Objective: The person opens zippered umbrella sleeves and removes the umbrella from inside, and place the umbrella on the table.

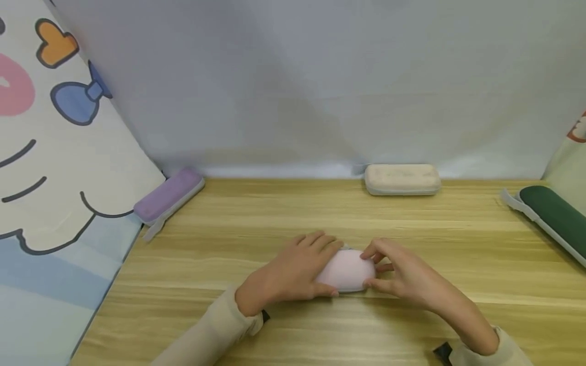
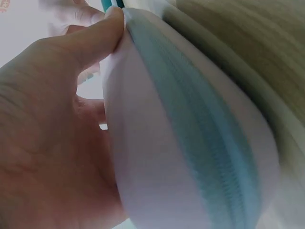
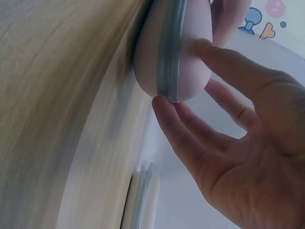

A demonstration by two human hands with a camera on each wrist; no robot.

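A pale pink zippered hard case [image 1: 346, 272] lies on the wooden table between both hands. My left hand [image 1: 297, 269] grips its left part, with the thumb along the near side and the other fingers over the far side. At the right end, my right hand [image 1: 407, 279] holds the case with the fingertips of bent fingers and thumb. A grey-green zipper band [image 2: 186, 114] runs round the case in the left wrist view. From the right wrist, the thumb presses the shell and other fingertips touch the zipper band [image 3: 170, 57] at the end. The case looks closed.
A purple case [image 1: 169, 195] sits at the table's left edge. One cream case [image 1: 403, 179] stands against the grey backdrop [image 1: 293, 101], and a dark green case [image 1: 556, 216] lies at the right. A cartoon-printed panel [image 1: 68, 168] borders the left side.
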